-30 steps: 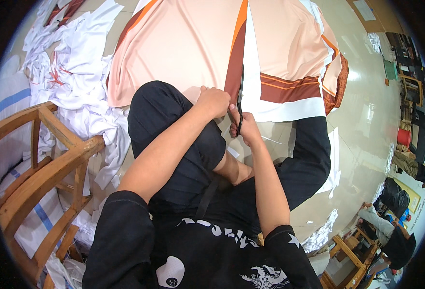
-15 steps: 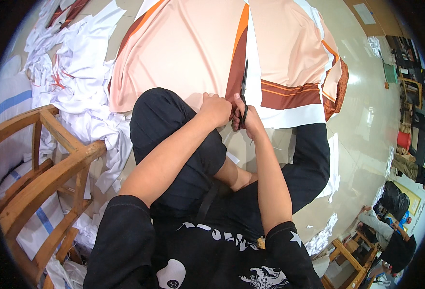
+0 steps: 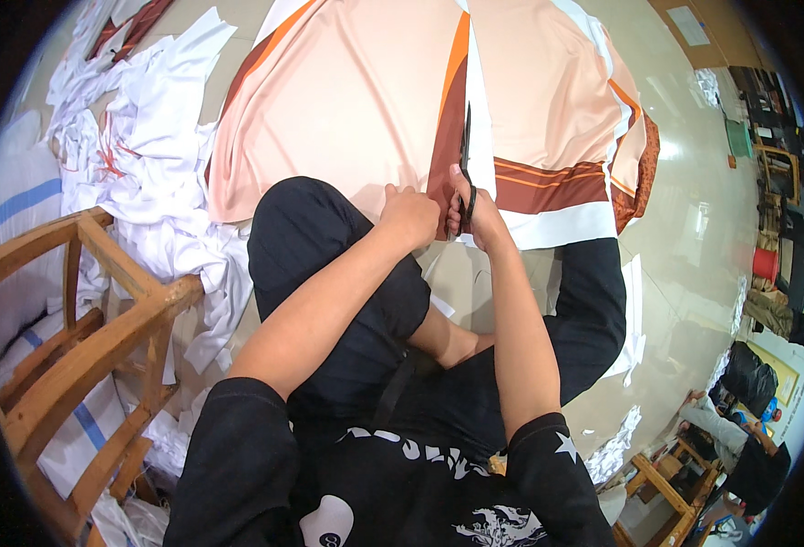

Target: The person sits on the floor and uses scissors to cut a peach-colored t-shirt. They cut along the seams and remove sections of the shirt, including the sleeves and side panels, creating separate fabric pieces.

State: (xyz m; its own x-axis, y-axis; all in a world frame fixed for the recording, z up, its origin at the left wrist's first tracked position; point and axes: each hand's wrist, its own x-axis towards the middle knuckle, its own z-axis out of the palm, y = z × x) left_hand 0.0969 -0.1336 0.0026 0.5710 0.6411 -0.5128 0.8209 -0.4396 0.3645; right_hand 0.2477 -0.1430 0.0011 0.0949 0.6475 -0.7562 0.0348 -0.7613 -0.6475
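A large peach printed fabric (image 3: 347,109) with brown and orange bands and white margins lies spread before my knees. My right hand (image 3: 482,219) is wrapped round the handles of black scissors (image 3: 466,146). Their blades point away from me, along the border between a brown strip and a white margin. Just left of the scissors, my left hand (image 3: 411,217) is closed on the near edge of the fabric by the brown strip. Its fingertips are partly hidden. How far the blades are apart is hard to make out.
Crumpled white cloth (image 3: 147,173) is heaped at the left, beside a wooden chair frame (image 3: 128,273) and white sacks with blue stripes (image 3: 19,214). White scraps (image 3: 634,310) lie on the tiled floor at right. Farther right are another person (image 3: 753,469) and cluttered goods.
My right hand and the scissors have moved slightly away from me along the brown strip. My left hand stays at the fabric's near edge. The whole view has shifted a little.
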